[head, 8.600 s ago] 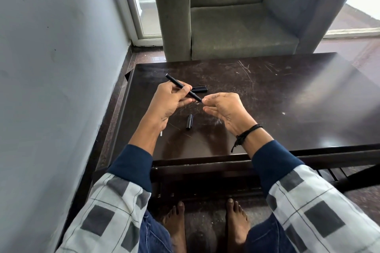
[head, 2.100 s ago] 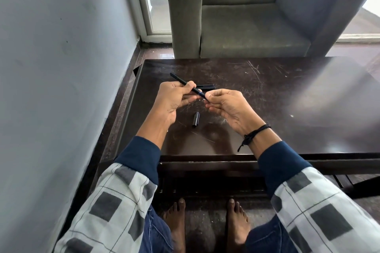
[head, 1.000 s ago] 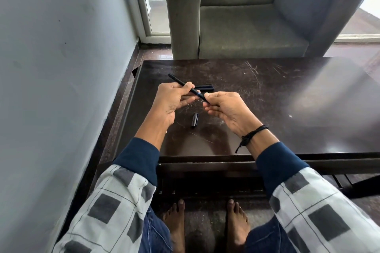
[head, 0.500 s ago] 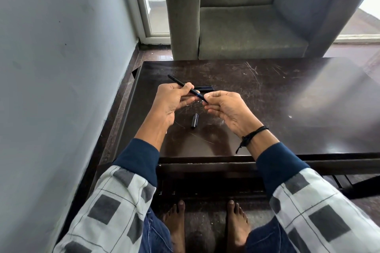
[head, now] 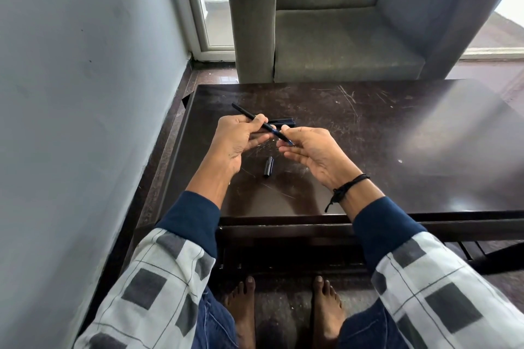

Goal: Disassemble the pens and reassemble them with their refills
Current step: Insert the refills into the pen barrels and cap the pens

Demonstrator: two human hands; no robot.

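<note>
Head view shows the left hand point(head: 236, 137) curled round a black pen barrel point(head: 244, 112) above the dark table point(head: 397, 150) while the right hand point(head: 313, 149) pinches its blue tip point(head: 286, 140), which may slip, sending a small part rolling off.

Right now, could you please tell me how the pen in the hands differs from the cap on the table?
The pen is long and thin; the cap is short and stubby. The left hand grips the pen and the right hand pinches its tip end above the table; the cap lies untouched on it. The pen shows some blue near the tip; the cap is all black. Both are mostly black.
</note>
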